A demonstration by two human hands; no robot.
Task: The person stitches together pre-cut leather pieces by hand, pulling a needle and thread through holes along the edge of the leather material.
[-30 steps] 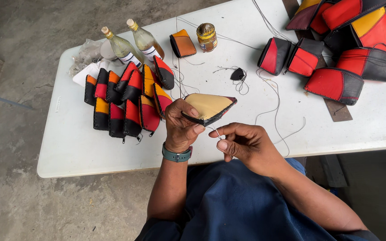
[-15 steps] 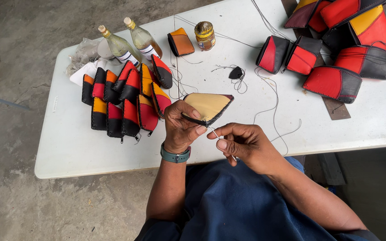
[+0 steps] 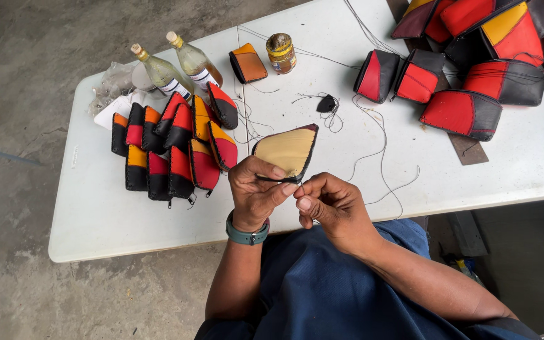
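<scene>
Left hand [image 3: 256, 189] grip pinching tan, black-edged triangular leather pouch [image 3: 288, 151] steady above white desk [image 3: 322, 182]; right hand [image 3: 328, 204] grip closed at its seam, apparently stitching.

Soft, even daylight fills the overhead view, with no glare and only faint, short shadows under the pouches [image 3: 171, 151] and bottles [image 3: 177, 66] on the white table [image 3: 511, 164], which is the brightest area yet keeps its detail. The picture is mostly sharp, with slight softness on the left hand [image 3: 256, 192] and right hand [image 3: 335, 208]. The table's edges bow gently from wide-angle distortion, and the lower right corner falls dim.
</scene>
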